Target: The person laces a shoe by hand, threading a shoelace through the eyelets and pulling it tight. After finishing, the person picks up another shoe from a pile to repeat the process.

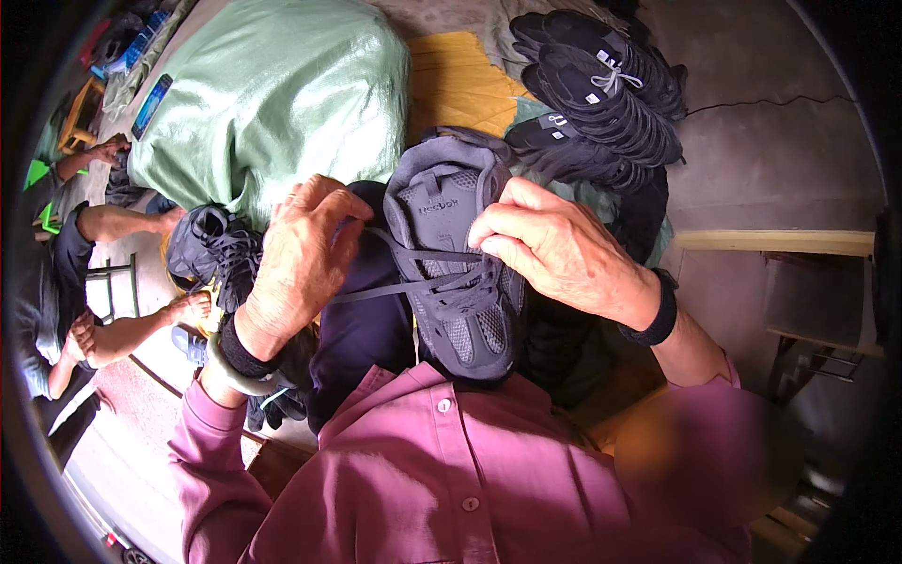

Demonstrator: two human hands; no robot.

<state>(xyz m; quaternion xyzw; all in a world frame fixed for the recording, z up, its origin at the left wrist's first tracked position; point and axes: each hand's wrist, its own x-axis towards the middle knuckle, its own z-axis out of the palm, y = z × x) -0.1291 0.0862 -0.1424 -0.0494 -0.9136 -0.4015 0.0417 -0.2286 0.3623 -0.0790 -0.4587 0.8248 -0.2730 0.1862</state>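
Observation:
A black-and-grey sneaker (460,324) rests on my lap, its toe toward me and its padded collar away. Dark flat shoelaces (437,256) cross its front, and two strands run out leftward to my left hand (305,258). The fingers of that hand are curled closed around the lace. My right hand (564,244) pinches the right eyelet edge of the sneaker beside the tongue, thumb and forefinger together. Whether a lace end is also inside that pinch is hidden. Both wrists wear black bands.
A big pale green sack (272,103) stands ahead, with a phone (152,108) at its left edge. Many dark shoes or uppers (601,99) are piled at the far right. More black laced shoes (211,249) lie left. Other people's arms and legs (122,226) show far left.

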